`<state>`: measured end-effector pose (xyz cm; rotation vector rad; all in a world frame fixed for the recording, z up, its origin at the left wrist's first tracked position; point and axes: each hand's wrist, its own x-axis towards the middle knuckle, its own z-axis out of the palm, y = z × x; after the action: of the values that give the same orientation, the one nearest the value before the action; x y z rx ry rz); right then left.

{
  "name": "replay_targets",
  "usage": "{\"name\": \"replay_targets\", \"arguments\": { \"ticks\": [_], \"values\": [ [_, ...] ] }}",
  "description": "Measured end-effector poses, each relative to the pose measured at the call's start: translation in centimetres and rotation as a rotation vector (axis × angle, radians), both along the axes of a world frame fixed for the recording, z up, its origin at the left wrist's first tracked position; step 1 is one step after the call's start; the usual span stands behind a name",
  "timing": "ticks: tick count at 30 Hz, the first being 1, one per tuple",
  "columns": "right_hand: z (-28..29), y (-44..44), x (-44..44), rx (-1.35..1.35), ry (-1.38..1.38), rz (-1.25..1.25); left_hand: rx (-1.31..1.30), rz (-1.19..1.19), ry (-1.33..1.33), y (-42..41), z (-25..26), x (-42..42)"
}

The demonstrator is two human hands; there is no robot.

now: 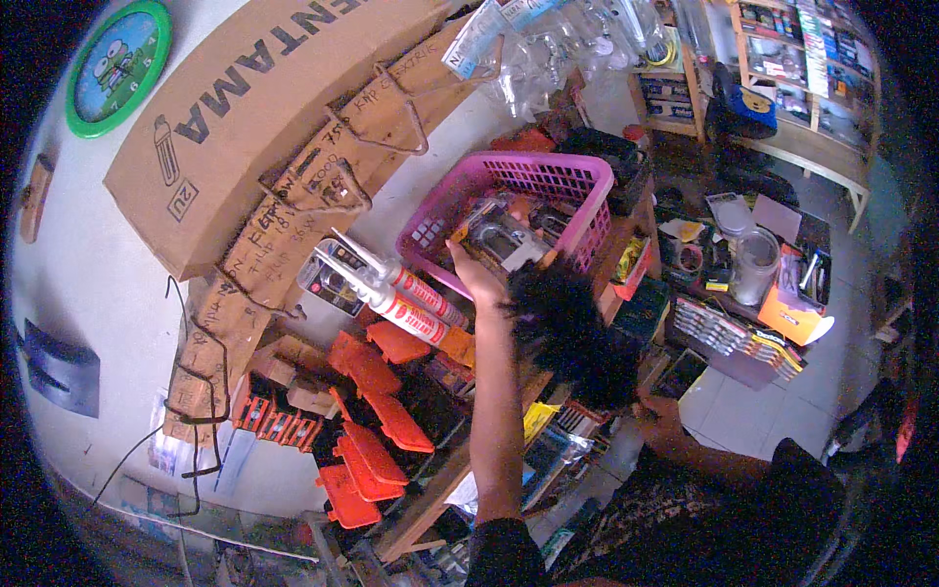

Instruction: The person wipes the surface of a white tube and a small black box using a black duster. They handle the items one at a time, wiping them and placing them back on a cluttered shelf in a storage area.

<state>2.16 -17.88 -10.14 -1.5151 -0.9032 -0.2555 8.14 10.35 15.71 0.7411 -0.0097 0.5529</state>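
Observation:
A black, fluffy feather duster [568, 330] spreads across the middle of the picture. My right hand [656, 414] is closed around its lower right end, where the handle is mostly hidden. My left hand [480, 275] reaches to the near side of a pink plastic basket [539, 163], its fingers partly hidden by the duster. Just past that hand, a padlock in a blister pack [499, 235] lies in the basket among other packaged goods. Whether the left hand grips the pack or only touches it is unclear.
Two silicone sealant tubes [411, 312] stand beside the basket. Orange plastic lids [367, 447] lie nearer me. Wire hooks [352, 187] stick out from a wooden board [293, 191]. To the right, a low stand holds a plastic jar [755, 260] and packaged goods.

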Motion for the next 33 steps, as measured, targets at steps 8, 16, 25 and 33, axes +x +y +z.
{"name": "replay_targets", "arguments": {
  "ticks": [8, 16, 25, 33],
  "values": [
    [0.1, -0.9, 1.0, -0.12, 0.208, 0.026, 0.028, -0.032, -0.049, -1.7, 0.8, -0.6],
    [3.6, -0.9, 1.0, -0.107, 0.286, 0.136, 0.223, -0.059, -0.184, 0.1, -0.1, 0.3],
    [8.7, 0.9, 1.1, -0.127, 0.326, 0.145, -1.019, -0.848, -0.313, 0.4, -0.8, 0.5],
    [11.8, 1.4, 1.1, -0.052, 0.332, 0.107, 0.17, 0.16, 0.087, -5.3, 3.8, -2.2]
  ]
}}
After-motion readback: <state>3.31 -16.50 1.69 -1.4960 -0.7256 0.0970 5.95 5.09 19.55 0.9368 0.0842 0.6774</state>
